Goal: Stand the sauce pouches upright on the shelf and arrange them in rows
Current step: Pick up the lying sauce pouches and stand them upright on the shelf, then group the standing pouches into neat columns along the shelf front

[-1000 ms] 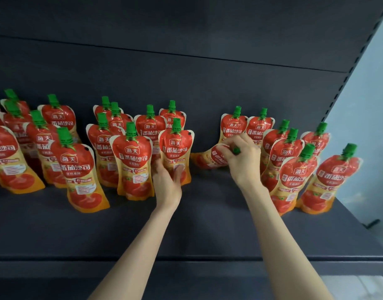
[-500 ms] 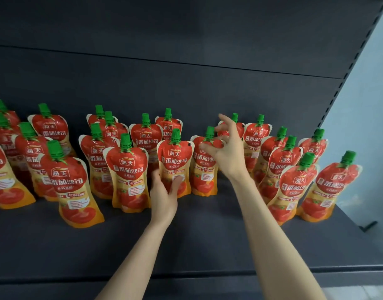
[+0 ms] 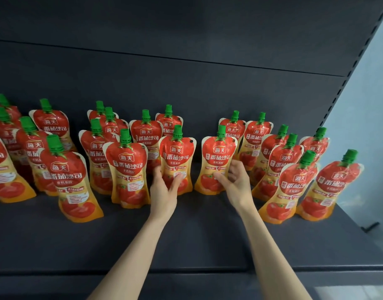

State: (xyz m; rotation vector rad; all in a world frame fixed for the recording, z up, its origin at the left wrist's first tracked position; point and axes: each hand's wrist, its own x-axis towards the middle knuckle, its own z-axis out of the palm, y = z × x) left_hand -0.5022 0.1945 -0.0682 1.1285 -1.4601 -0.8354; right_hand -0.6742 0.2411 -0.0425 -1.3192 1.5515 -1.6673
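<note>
Several red and yellow sauce pouches with green caps stand upright on the dark shelf (image 3: 186,241). My left hand (image 3: 164,191) grips the lower part of one upright pouch (image 3: 177,154) in the middle. To its right stands another pouch (image 3: 217,161), with my right hand (image 3: 236,180) holding its lower right edge between thumb and fingers. A gap lies between these two pouches. More pouches stand in loose rows at the left (image 3: 67,176) and at the right (image 3: 292,185).
The shelf's back panel (image 3: 186,87) rises behind the pouches, and the shelf above overhangs. A perforated upright (image 3: 346,83) bounds the right side, with a pale wall beyond. The shelf's front strip is bare.
The pouch that lay on its side now stands upright. My right hand came down from its cap to its lower edge. My left hand stays on the middle pouch.
</note>
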